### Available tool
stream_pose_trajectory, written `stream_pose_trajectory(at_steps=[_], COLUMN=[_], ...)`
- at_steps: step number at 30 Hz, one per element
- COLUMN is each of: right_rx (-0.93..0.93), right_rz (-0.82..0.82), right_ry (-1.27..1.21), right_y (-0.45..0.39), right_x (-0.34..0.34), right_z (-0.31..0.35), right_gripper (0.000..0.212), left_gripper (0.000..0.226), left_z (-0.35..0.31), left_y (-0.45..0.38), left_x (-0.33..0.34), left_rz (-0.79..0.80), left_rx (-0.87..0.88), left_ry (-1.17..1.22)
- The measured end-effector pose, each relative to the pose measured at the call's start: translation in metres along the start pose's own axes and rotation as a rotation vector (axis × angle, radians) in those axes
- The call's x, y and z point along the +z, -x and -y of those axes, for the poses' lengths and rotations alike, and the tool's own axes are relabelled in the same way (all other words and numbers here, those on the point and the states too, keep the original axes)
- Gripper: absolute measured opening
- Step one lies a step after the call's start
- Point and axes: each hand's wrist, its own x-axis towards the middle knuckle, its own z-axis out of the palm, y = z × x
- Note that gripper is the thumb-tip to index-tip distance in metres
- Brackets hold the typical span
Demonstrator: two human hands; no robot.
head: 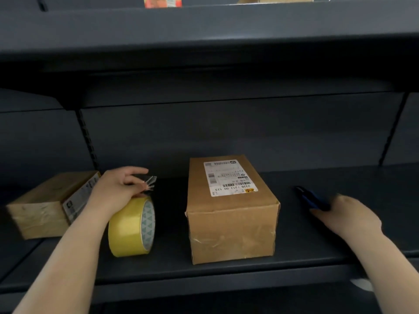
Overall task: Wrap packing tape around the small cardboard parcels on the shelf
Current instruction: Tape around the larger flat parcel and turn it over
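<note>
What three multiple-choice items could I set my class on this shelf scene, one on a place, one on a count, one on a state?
1. Where does the tape roll stand?
A. left of the labelled parcel
B. on top of it
C. on the upper shelf

2. How many cardboard parcels are on the shelf?
A. one
B. two
C. four

3. What is the left hand doing?
A. lying flat on the shelf
B. pinching the loose tape end
C. lifting a parcel

Answers:
1 A: the roll stands on edge between the two parcels.
2 B: the labelled one and the left parcel.
3 B: its fingers pinch clear tape above the roll.
</note>
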Motion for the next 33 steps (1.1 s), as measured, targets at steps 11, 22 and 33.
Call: stream_pose_trajectory(at_steps=[11, 22, 33], right_rx=[-0.638, -0.319, -0.637], right_rz=[0.159, 0.747, 0.477], right_ry=[-0.8, -0.999, -1.321], right_y=[0.093, 0.061, 0.07], right_x=[-0.04, -0.037, -0.022], right_z=[0.062, 0.091, 0.092], right_gripper=[0.118, 0.042, 0.074], left_gripper=[0.049, 0.049, 0.099], left_z=[-0.012, -0.021, -0.02], left_y=[0.014, 0.001, 0.016], left_x=[-0.004, 0.024, 0.009], left_rz=[0.241, 0.765, 0.824], left_rx=[0.056, -0.177, -0.052], left_ry=[0.133, 0.399, 0.676])
